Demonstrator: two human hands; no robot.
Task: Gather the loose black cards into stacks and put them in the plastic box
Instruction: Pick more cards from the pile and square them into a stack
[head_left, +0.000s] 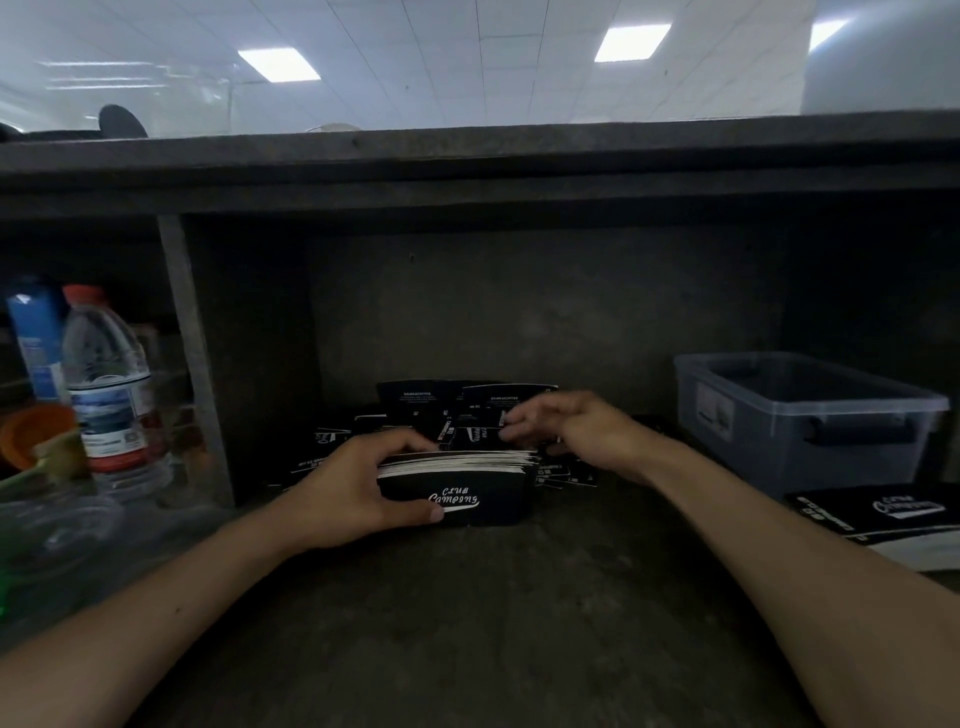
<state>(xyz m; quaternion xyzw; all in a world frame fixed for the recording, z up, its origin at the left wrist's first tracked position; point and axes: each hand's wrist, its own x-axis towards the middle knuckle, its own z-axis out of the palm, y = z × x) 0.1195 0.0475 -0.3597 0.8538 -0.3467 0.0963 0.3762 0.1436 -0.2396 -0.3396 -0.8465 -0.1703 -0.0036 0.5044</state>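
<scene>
We see left grip (358, 488) clasping card stack (457, 486) on surface (467, 597). Right grip (566, 426) curled over loose black cards (415, 402) just behind; we cannot tell if it holds any. Plastic box (753, 431) apart, right.

Card stock in the stack of cards (467, 491): matt black faces, pale raw edges. Smooth translucent grey plastic on the plastic box (753, 441), slight sheen. Dark bench top (467, 623) rough, scuffed, matt; possibly wood, light too dim. Clear glossy plastic bottle (106, 374).
</scene>
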